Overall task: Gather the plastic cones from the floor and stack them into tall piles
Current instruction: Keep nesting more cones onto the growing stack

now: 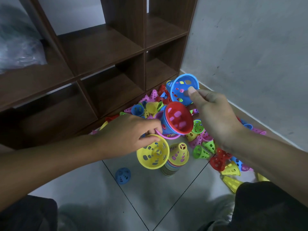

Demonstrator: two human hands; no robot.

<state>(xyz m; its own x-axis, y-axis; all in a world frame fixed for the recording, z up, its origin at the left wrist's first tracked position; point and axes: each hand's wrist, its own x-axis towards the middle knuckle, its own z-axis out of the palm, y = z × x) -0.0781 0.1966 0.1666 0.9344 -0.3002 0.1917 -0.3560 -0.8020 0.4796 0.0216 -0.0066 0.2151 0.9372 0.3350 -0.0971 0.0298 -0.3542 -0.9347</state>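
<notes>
Dark brown wooden cubby shelf (103,52) against a corner, grey scuffed wall (250,47) on the right, pale tiled floor (150,197) with dark grout

Cones (200,152): perforated plastic, smooth, slightly glossy. Shelf unit (106,47): dark wood-grain laminate, matt. Floor (150,197): pale tiles, glossy, reflective. Wall (250,47): grey plaster, rough, scuffed. Bag (18,52): crinkled clear plastic.

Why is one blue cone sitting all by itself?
That lone blue cone lies on the grey floor tiles, apart from the big colourful heap by the wall and left of the standing stack. It looks strayed, not broken.
</notes>
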